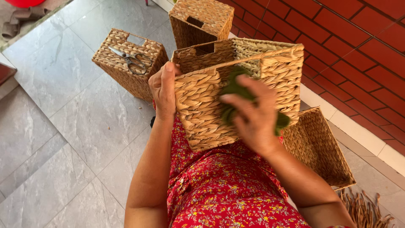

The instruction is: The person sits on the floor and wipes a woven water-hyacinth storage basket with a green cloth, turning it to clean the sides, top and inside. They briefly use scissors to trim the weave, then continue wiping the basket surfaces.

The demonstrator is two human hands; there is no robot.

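left hand (163, 89) grips the basket (236, 90) at 9 o'clock; right hand (253, 116) fingers press a green cloth (233, 89) on it, wiping underway.

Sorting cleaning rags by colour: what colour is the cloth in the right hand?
Dark green cloth, pressed against the woven basket; head view.

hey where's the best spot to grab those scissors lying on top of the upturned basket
Probably by the looped handles of the scissors, coming straight down from above. They lie flat on the upturned basket, handles toward the right and closed blades pointing left, so the handles keep fingers off the blades.
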